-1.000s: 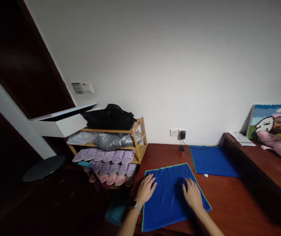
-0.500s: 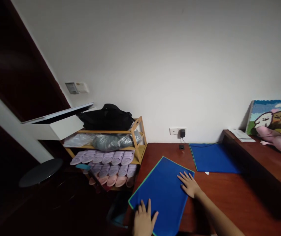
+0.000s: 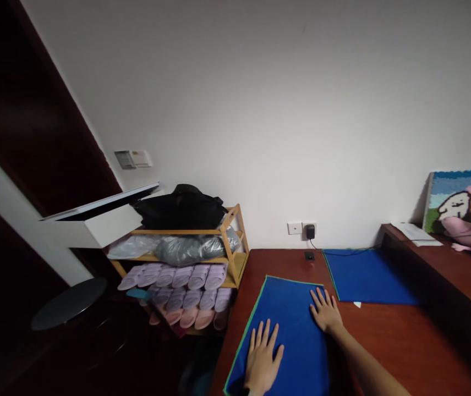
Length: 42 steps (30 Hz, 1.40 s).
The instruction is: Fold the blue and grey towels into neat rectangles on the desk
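A blue cloth (image 3: 291, 311) with a green border is laid flat beside the left edge of the table (image 3: 388, 335), its far side set in from the back edge; its near end is cut off from view. The left hand (image 3: 263, 355) is rested palm-down on the cloth, towards its left border, with fingers outstretched and parted. The far right corner is covered by the right hand (image 3: 326, 316), whose fingers are likewise spread; nothing is gripped by either. A second blue cloth (image 3: 367, 275) is placed along the table's back edge, further right, with a white scrap (image 3: 357, 304) at its near side. Near the back edge, left of that cloth, a small black box (image 3: 309, 256) is seen. Beyond the table's left edge, slippers (image 3: 178, 278) are lined up on a wooden rack (image 3: 231, 250), topped by a black bag (image 3: 181, 209).
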{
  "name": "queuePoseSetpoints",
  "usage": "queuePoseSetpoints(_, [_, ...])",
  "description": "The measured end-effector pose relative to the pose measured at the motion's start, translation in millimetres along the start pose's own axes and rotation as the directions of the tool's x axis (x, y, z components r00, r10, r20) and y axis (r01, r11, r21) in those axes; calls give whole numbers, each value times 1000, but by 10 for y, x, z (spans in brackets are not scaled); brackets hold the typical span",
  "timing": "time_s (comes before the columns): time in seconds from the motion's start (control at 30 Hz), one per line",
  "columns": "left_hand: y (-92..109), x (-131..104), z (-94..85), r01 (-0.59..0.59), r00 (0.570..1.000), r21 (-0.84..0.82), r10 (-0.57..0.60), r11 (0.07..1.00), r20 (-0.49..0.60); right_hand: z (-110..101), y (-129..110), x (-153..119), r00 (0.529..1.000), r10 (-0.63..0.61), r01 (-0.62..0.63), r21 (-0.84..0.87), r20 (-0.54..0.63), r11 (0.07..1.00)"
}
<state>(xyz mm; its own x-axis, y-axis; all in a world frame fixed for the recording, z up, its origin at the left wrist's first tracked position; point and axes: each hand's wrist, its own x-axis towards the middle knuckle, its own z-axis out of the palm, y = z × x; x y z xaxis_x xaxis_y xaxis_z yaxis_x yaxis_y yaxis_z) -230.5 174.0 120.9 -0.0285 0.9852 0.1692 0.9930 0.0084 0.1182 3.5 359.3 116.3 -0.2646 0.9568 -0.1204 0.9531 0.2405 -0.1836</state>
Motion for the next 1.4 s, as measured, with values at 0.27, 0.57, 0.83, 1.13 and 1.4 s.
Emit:
queuePoseSetpoints(0.27, [268,-164,465,225,971,25,-223,974,-85,14,-80,212,998,-2,5,47,-64,999])
queuePoseSetpoints(0.57, [466,825,72,-31,995,-51,26,998,-93,16,-87,225,998,0,3,53,-61,999])
queuePoseSetpoints(0.83, [846,1788,341,-92,995,-179,97,980,20,135,-46,332,998,-3,6,47,-55,999])
queuePoseSetpoints(1.13, [-16,1847,328,-12,997,-76,17,997,69,3,18,478,998,-41,43,27,-52,999])
queuePoseSetpoints(1.4, [-320,2123,330,-36,997,-30,38,999,74,-72,-45,610,999,-14,16,47,-42,999])
